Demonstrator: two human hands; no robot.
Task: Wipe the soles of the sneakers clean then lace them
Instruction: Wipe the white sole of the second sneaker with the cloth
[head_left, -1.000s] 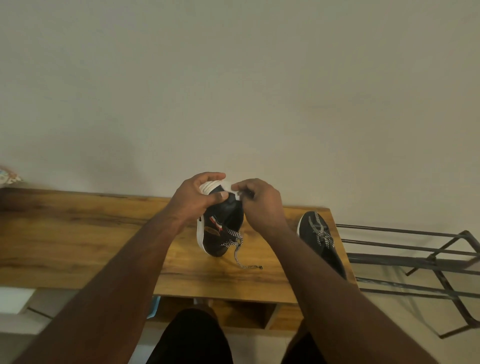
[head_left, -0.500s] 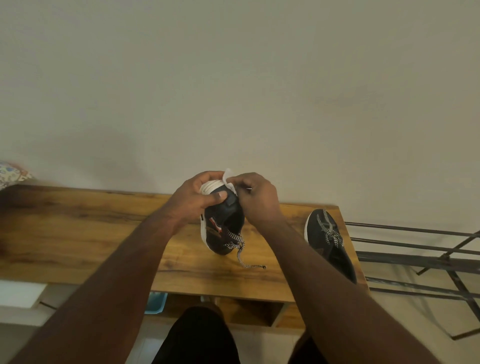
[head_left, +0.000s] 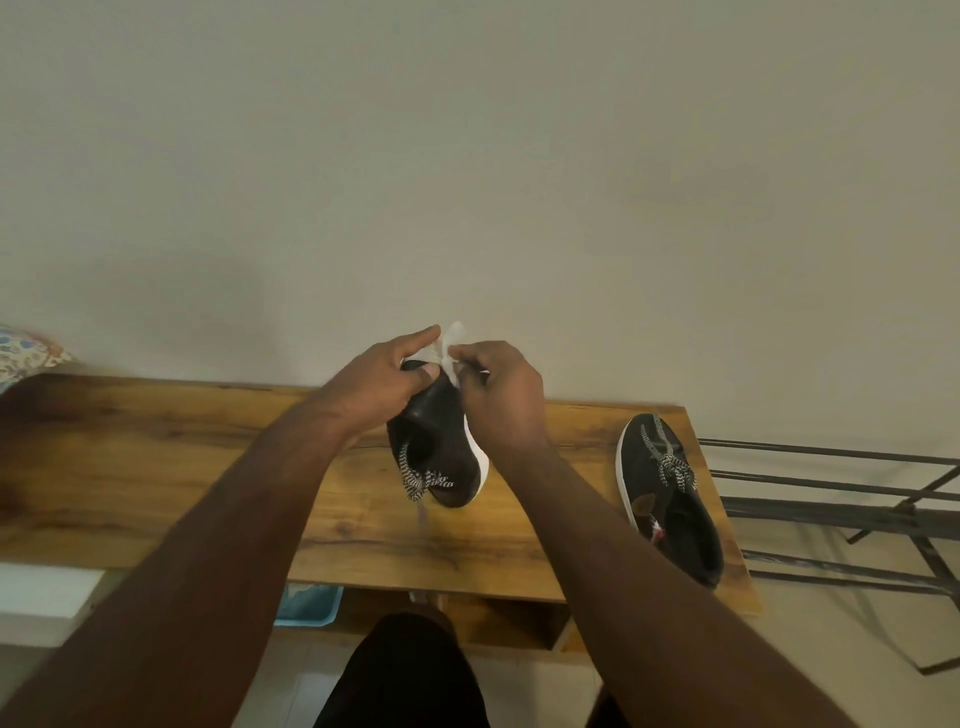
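Observation:
My left hand grips the top end of a black sneaker with a white sole, held up on end above the wooden table. Its black-and-white speckled lace hangs loose at the lower end. My right hand pinches a small white wipe against the sneaker's top edge, beside my left fingers. The second black sneaker, with the same speckled lace, lies flat near the table's right end.
A dark metal rack stands right of the table. A patterned cushion shows at the far left. A light blue tub sits under the table, close to my dark-clothed legs. A plain wall rises behind.
The sneaker has turned in my left hand, so its white sole edge now faces right instead of left. The wipe has risen above my fingers at the shoe's top.

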